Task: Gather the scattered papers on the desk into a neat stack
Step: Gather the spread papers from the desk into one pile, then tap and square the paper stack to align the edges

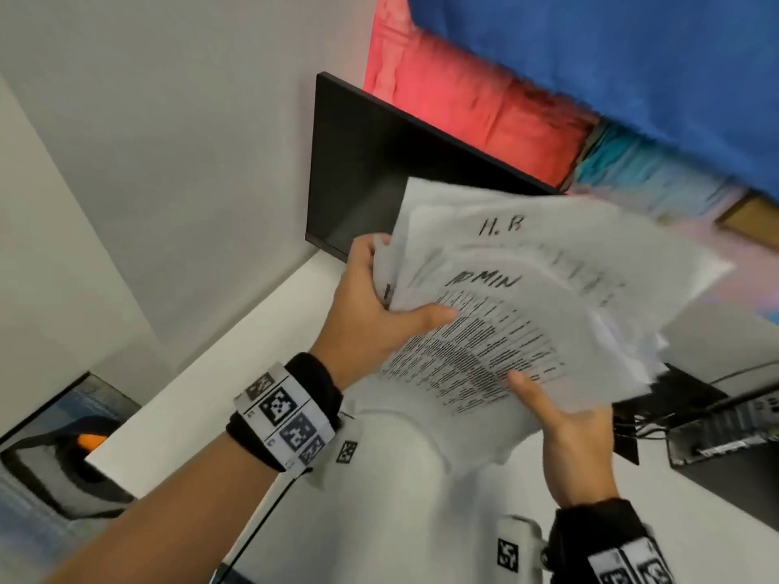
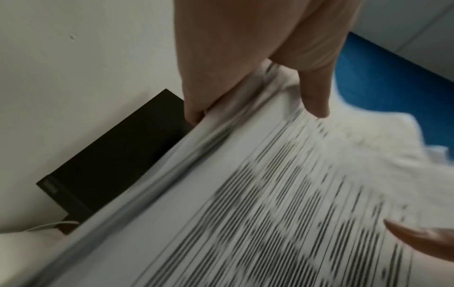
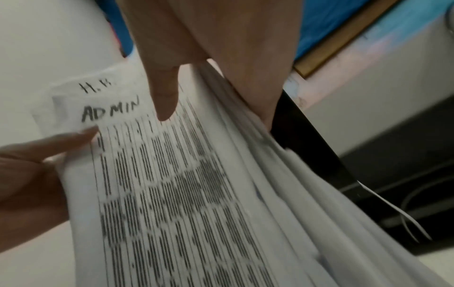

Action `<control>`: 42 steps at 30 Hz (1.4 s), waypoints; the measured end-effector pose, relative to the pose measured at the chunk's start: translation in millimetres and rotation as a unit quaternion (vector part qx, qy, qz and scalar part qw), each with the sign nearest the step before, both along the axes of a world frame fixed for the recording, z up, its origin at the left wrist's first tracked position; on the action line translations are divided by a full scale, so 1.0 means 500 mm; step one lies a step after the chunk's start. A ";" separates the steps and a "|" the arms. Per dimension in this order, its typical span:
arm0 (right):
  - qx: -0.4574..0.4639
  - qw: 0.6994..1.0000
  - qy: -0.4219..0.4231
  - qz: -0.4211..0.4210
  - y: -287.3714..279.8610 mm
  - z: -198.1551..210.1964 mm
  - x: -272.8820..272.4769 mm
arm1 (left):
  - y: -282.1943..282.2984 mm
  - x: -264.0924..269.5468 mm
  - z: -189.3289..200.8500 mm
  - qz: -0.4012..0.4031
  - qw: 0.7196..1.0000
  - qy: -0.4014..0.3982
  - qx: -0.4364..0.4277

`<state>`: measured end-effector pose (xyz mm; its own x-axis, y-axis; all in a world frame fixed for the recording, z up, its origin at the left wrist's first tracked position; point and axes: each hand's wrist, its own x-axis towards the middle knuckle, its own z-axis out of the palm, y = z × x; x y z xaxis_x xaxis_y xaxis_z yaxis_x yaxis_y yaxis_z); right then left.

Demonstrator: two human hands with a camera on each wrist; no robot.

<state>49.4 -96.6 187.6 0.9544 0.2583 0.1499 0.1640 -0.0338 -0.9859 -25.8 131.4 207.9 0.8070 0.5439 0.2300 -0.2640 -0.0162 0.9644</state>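
A loose, fanned bundle of printed papers (image 1: 527, 297) is held up above the white desk (image 1: 202, 398). Its top sheet is marked "ADMIN", and one behind it "H.B". My left hand (image 1: 375, 297) grips the bundle's left edge, with the thumb lying across the top sheet and the fingers behind. My right hand (image 1: 560, 427) holds the near edge, thumb on the print, fingers hidden underneath. In the left wrist view the papers (image 2: 270, 194) are pinched under my left thumb (image 2: 317, 93). The right wrist view shows the papers (image 3: 184, 184) under my right thumb (image 3: 164, 93).
A black monitor (image 1: 354, 170) stands at the desk's back, just behind the bundle. A black device with cables (image 1: 716, 436) sits to the right. Red cloth (image 1: 455, 107) and blue cloth (image 1: 632, 56) hang behind. A small marker tag (image 1: 346, 452) lies on the desk.
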 end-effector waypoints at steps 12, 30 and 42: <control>-0.028 0.991 0.122 0.035 -0.005 -0.150 0.053 | 0.069 0.051 -0.141 0.003 0.992 0.113 -0.061; -0.108 0.988 -0.082 0.077 -0.001 0.017 0.057 | 0.012 0.111 0.043 -0.114 0.851 0.150 0.489; 0.001 0.974 0.226 -0.020 -0.136 -0.115 0.106 | 0.145 -0.018 -0.105 -0.138 0.976 0.136 -0.099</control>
<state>102.6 -164.5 130.3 0.9323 0.2196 -0.2874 -0.2883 -0.0285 -0.9571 -35.0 204.0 155.6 0.9454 0.3097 -0.1013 0.0348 0.2131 0.9764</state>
